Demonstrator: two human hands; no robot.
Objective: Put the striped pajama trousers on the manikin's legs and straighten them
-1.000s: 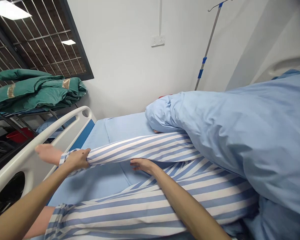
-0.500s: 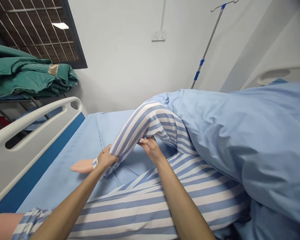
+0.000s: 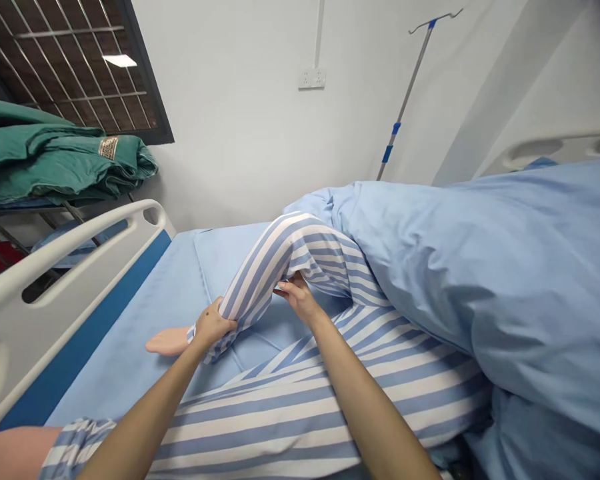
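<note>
A bent leg in a blue-and-white striped trouser leg rises from the bed, knee up, with its smooth bare foot on the sheet. My left hand is closed around the lower shin just above the ankle. Under the knee, my right hand presses up against the back of the striped leg; its thumb shows, while some fingers are partly hidden by the cloth. The other striped leg lies straight along the near side, its foot end at the lower left, partly behind my left forearm.
A light blue quilt covers the upper body at right. The bed's white footboard stands at left. Beyond it, green folded fabric rests on a rack below a barred window. An IV pole stands by the wall.
The camera view has shifted slightly. Both hands keep their places on the bent leg, and its pose looks almost the same.
</note>
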